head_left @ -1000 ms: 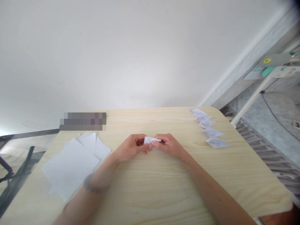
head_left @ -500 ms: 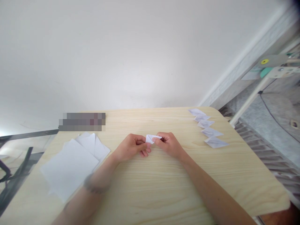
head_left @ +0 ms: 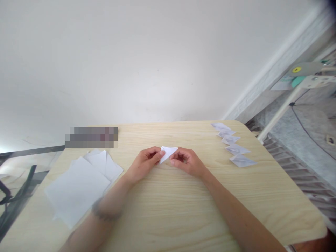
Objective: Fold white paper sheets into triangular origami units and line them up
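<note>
A small piece of white paper point(head_left: 168, 153), folded into a triangle, is held just above the middle of the table. My left hand point(head_left: 147, 161) pinches its left end, thumb on top and fingers behind. At the right tip, the curled fingers of my right hand point(head_left: 188, 161) touch the paper, while the thumb lies by its lower edge. Some of the right fingertips are hidden behind the paper and the hand.
Loose white paper sheets point(head_left: 78, 185) overlap on the table's left side. Several folded white paper shapes point(head_left: 242, 160) stand in a row at the right. A blurred-out dark object point(head_left: 91, 137) lies at the back left of the wooden table point(head_left: 168, 217), which meets a white wall.
The folded paper has turned and shows a broader triangular face. My left thumb has moved onto its front, and my right thumb has come off its face down to the lower edge.
</note>
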A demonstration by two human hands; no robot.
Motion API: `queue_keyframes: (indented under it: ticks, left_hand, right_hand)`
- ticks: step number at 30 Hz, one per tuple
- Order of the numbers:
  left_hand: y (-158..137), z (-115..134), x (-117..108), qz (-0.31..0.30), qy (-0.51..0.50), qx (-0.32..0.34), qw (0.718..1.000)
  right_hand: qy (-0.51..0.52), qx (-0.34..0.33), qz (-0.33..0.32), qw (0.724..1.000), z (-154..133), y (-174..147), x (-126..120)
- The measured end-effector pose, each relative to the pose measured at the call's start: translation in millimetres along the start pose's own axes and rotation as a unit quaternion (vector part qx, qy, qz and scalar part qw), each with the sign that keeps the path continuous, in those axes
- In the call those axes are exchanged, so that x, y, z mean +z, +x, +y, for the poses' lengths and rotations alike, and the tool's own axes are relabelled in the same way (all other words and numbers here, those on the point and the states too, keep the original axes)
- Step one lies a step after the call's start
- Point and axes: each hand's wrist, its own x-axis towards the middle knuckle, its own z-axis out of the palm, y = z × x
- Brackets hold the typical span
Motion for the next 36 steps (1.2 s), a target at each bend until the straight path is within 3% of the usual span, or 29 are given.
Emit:
queue_keyframes:
  ticks: [9, 15, 23, 31, 36]
  left_hand:
    - [-0.4, -1.5, 0.3, -0.011, 0.011, -0.007, 1.0]
    - [0.1, -6.0, -0.3, -0.031, 0.041, 0.005, 0.999]
    - [-0.9, -5.5, -0.2, -0.046, 0.07, 0.025, 0.996]
    - [-1.9, 7.1, 2.3, -0.047, -0.063, -0.03, 0.996]
    - [-2.4, 7.2, 1.1, -0.044, -0.136, -0.053, 0.988]
  right_hand:
    - [-0.019, -0.02, 0.033, 0.999, 5.8, 0.2, 2.4]
    - [-0.111, -0.056, 0.055, 0.991, 5.8, -2.1, 7.9]
    - [-0.304, -0.124, 0.112, 0.938, 3.6, -2.8, 13.3]
    - [-0.444, -0.212, 0.174, 0.853, 3.0, -0.1, 18.0]
    - [-0.428, -0.206, 0.181, 0.861, 4.8, -1.1, 18.5]
